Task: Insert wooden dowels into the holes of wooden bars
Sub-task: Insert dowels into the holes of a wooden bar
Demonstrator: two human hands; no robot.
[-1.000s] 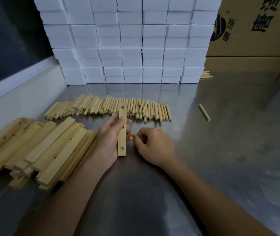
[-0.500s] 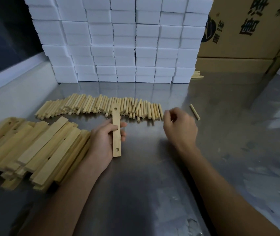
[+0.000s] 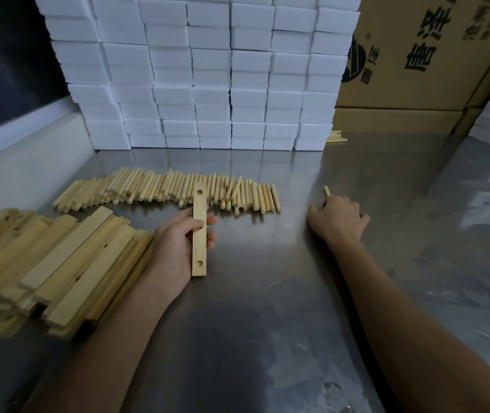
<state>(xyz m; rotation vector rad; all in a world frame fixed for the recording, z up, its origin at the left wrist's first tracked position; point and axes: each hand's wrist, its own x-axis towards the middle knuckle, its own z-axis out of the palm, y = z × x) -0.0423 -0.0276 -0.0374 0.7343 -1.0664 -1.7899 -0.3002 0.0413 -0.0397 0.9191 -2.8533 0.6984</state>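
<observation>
the right hand (image 3: 337,217) lies knuckles-up on the steel table (image 3: 267,323), its fingers curled down over a stray dowel (image 3: 326,191) whose far end pokes out beyond the fingertips; whether the dowel is pinched yet or only covered, i cannot tell. the left hand (image 3: 178,242) has its fingers wrapped round the middle of a wooden bar (image 3: 199,232), thumb across the top face, holding the bar with one drilled hole showing near each end and both holes empty.

taking that bar as the landmark: the row of dowels (image 3: 166,190) lies just beyond its far end, the bar's tip overlapping the row; the pile of bars (image 3: 56,269) sits to its left, touching the left wrist; the stray dowel and the right hand are well off to its right. behind the row stands a wall of white blocks (image 3: 208,70), with a cardboard box (image 3: 431,55) to their right.

the dowel looks light, stiff and round, so it would likely roll on the slick steel; a pinch near one end should leave the other end free to enter a hole. the bar seems rigid and light too, and the mid-length grip keeps both holes clear. nothing is inserted in this bar yet.
</observation>
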